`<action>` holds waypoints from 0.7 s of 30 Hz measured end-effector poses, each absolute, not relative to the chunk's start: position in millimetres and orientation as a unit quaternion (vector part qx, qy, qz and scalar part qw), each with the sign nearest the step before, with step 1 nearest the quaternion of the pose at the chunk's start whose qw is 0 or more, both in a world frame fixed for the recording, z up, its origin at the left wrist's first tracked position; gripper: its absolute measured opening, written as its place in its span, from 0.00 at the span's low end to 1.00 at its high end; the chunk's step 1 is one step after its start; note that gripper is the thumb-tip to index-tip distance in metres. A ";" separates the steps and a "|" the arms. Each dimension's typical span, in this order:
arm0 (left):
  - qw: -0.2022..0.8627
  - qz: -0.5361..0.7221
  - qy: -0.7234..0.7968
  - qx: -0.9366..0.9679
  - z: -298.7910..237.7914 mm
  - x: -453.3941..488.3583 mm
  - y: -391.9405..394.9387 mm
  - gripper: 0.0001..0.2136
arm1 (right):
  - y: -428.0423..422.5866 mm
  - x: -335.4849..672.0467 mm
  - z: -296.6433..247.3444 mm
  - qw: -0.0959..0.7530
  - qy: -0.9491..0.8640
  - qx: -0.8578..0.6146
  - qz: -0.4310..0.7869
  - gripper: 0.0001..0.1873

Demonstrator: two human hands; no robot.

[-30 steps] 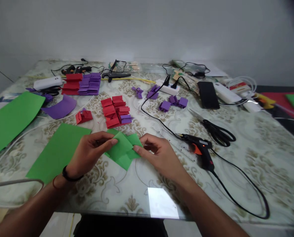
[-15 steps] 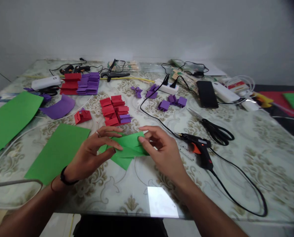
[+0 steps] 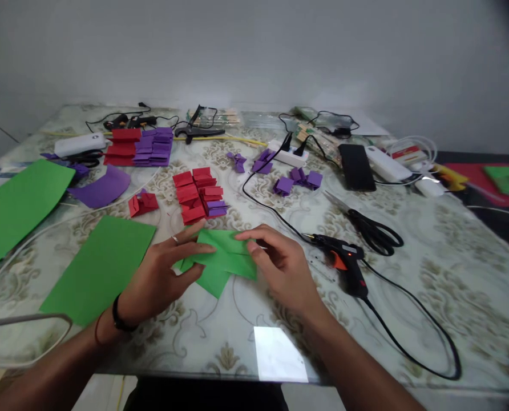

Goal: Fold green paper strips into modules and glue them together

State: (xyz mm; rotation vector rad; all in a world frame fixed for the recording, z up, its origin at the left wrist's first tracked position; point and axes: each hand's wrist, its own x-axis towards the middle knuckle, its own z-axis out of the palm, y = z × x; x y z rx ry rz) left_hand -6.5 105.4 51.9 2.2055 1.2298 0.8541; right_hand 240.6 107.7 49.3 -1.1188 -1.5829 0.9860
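Observation:
A folded piece of green paper (image 3: 226,260) lies at a slant in front of me, with a pointed corner toward the near edge. My left hand (image 3: 169,262) rests at its left side, fingers spread, the index fingertip on the paper. At the upper right edge, my right hand (image 3: 280,260) pinches the paper between thumb and index finger. Just beyond are small folded red paper pieces (image 3: 190,194) and one purple piece (image 3: 217,208) grouped together. A flat green sheet (image 3: 100,265) lies to the left, partly behind my left hand.
A black glue gun (image 3: 344,260) with a lit red light lies right of my right hand, its cord looping nearby. Behind it are scissors (image 3: 374,231), a phone (image 3: 357,166) and a power strip (image 3: 287,153). Folded purple pieces (image 3: 283,185) and a single red piece (image 3: 143,204) lie further back.
The green paper has turned slightly, its right end dipping toward me. Both hands have shifted a little with it, the left one with its fingers more spread.

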 end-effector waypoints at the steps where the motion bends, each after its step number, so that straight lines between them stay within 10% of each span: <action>1: 0.230 0.317 0.449 0.803 50.6 -7.7 106.2 0.14 | 108.2 243.1 50.3 0.461 -0.649 -0.443 0.413 0.13; 21: 0.354 0.409 0.408 0.736 72.4 -11.9 106.8 0.20 | 111.8 276.7 68.1 0.455 -0.748 -0.331 0.352 0.21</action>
